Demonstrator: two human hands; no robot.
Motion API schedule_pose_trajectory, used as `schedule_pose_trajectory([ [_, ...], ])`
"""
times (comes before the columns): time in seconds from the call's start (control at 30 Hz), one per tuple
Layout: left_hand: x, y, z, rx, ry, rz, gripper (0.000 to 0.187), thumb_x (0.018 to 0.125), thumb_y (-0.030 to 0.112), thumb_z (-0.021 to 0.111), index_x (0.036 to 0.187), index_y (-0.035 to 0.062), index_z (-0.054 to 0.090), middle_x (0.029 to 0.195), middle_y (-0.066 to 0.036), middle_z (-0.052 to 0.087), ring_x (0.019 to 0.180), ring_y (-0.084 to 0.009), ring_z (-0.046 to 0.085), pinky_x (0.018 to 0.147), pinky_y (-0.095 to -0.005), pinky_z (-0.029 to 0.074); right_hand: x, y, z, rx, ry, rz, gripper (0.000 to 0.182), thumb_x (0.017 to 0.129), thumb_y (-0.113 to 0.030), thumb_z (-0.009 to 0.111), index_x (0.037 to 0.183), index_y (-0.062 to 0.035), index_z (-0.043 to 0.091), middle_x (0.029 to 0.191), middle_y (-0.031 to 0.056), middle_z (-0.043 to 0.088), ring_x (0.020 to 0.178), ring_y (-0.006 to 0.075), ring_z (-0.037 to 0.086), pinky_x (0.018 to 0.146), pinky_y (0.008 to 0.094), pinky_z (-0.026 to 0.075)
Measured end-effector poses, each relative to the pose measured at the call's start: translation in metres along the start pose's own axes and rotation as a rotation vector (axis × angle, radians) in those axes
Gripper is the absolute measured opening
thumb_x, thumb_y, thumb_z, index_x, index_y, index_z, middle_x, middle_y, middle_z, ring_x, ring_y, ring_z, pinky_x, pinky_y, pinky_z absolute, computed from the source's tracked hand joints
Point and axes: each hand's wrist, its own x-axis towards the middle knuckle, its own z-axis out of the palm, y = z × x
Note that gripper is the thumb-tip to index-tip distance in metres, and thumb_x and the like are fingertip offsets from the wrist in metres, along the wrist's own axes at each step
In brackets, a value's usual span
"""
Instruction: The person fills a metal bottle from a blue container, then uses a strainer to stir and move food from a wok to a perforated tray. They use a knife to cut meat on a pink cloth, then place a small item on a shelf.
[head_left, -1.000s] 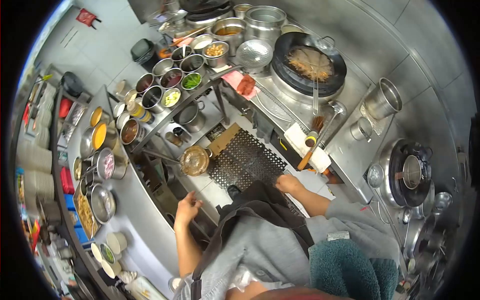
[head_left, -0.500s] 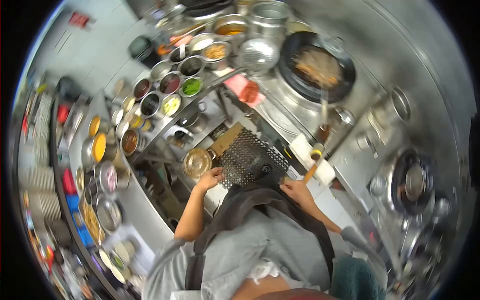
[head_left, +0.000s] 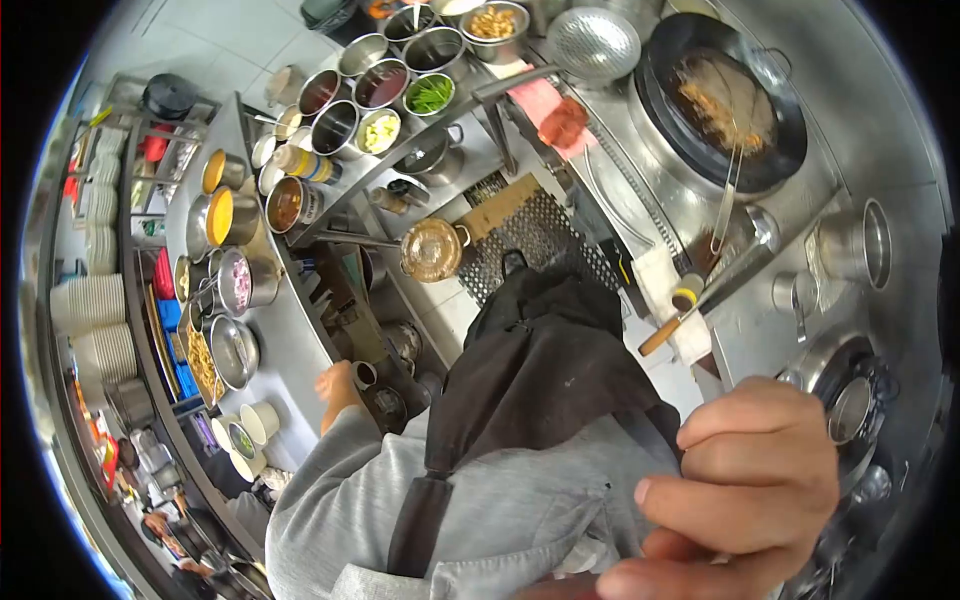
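Observation:
My right hand (head_left: 755, 480) is raised close to the camera at lower right, its fingers curled in, with nothing visible in them. Below it is the front of my grey shirt (head_left: 540, 520). At the left, my left hand (head_left: 336, 382) is beside the edge of the steel counter (head_left: 290, 335); its fingers look bent, and I see nothing in them. A dark apron (head_left: 540, 380) hangs from my front. Nearest the left hand on the counter is a steel bowl (head_left: 234, 353).
A wok (head_left: 670, 130) with frying food sits on the stove, a wire skimmer (head_left: 728, 205) in it. A wooden-handled ladle (head_left: 690, 315) lies nearer me. Several steel pots of sauces and chopped vegetables (head_left: 431, 95) line the rack. A lidded pot (head_left: 432, 250) sticks out over the floor mat (head_left: 540, 235).
My right hand has risen from the apron's side toward the camera. My left hand has moved from the front of the apron to the counter edge. The view has shifted.

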Motion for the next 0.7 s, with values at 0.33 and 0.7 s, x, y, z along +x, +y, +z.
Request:
schedule_pose_trajectory([
  [0.33,0.079,0.017,0.068,-0.138,0.28,-0.354,0.066,0.088,0.021,0.057,0.142,0.009,0.021,0.146,-0.012,0.025,0.133,-0.042,0.026,0.096,-0.0621,0.034,0.036,0.027,0.033,0.049,-0.038,0.213,0.018,0.091,-0.025,0.057,0.093,-0.0105,0.067,0.07,0.0056,0.056,0.052,0.0171,0.052,0.042,0.0256,0.043],
  [0.7,0.069,0.018,0.071,-0.134,0.292,-0.395,0.066,0.09,0.019,0.052,0.145,0.0085,0.016,0.145,-0.017,0.023,0.133,-0.0403,0.026,0.094,-0.0616,0.036,-0.128,0.097,0.072,-0.342,-0.013,1.095,0.019,0.084,-0.01,0.06,0.099,-0.0007,0.066,0.065,0.0129,0.058,0.056,0.0249,0.056,0.054,0.0341,0.044],
])
